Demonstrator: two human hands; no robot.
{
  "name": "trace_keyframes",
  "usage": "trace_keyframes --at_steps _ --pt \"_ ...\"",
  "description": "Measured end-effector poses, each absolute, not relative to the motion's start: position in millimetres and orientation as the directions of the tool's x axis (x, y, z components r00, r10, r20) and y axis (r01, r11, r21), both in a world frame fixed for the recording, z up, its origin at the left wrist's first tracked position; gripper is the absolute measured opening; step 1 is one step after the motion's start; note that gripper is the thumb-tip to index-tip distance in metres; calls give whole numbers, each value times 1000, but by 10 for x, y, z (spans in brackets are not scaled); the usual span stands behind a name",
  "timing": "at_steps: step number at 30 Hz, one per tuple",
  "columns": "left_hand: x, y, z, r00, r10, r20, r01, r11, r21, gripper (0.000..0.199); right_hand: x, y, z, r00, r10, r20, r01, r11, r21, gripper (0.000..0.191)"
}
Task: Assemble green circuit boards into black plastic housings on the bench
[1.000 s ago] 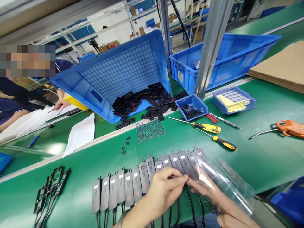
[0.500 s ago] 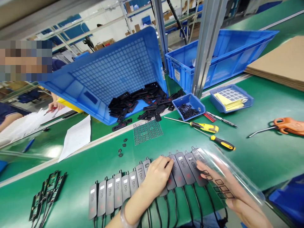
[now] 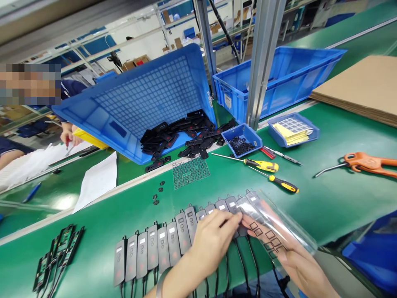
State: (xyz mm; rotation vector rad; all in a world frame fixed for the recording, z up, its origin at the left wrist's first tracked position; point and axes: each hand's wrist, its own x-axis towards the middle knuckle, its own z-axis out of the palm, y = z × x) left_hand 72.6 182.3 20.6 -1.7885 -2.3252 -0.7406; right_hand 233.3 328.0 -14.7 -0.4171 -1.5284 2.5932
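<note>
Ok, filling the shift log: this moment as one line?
left hand: fingertips at clear sticker sheet | right hand: holds sheet | below: row of grey modules

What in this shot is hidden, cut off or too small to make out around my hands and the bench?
Head view, the only one:
- Left hand covers several grey units; whether its fingertips pinch anything is hidden.
- Right hand lies under the clear sheet; glare blurs it, and the frame edge cuts the wrist.
- Unit cables run off the bottom edge.
- Parts in the small blue bin are too small to identify.
- Orange tool is cut by the right edge.
</note>
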Motion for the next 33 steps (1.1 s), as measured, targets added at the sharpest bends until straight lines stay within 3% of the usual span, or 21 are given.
trace_keyframes --at_steps 2,5,10,17,22,24,28,33 --pt "810 1855 240 -260 873 413 920 94 382 23 2351 3243 -123 -952 221 -212 78 -493 -866 68" --pt "891 1881 257 -214 876 433 921 33 388 23 2412 3226 -151 -949 210 -237 136 -407 -903 61" --pt "884 1880 297 -221 925 309 862 37 506 25 2534 3264 -300 -934 232 -273 239 -165 -957 55" --pt "909 1910 307 -239 908 345 895 69 440 23 2550 3266 -248 -955 178 -236 227 -70 -971 65" --pt "762 1926 236 -278 903 328 826 50 562 21 2438 3345 -138 -956 199 -216 211 -46 -976 58" --pt "650 1937 175 -316 886 340 847 102 522 19 2378 3397 -124 -942 282 -184 164 -91 -982 58" --pt "476 1974 34 -287 881 377 944 194 266 20 2296 3467 -166 -825 537 -176 31 -269 -963 72" --pt "439 2019 -52 -226 914 338 973 193 128 22 2269 3488 -264 -796 568 -207 -80 -439 -895 73"
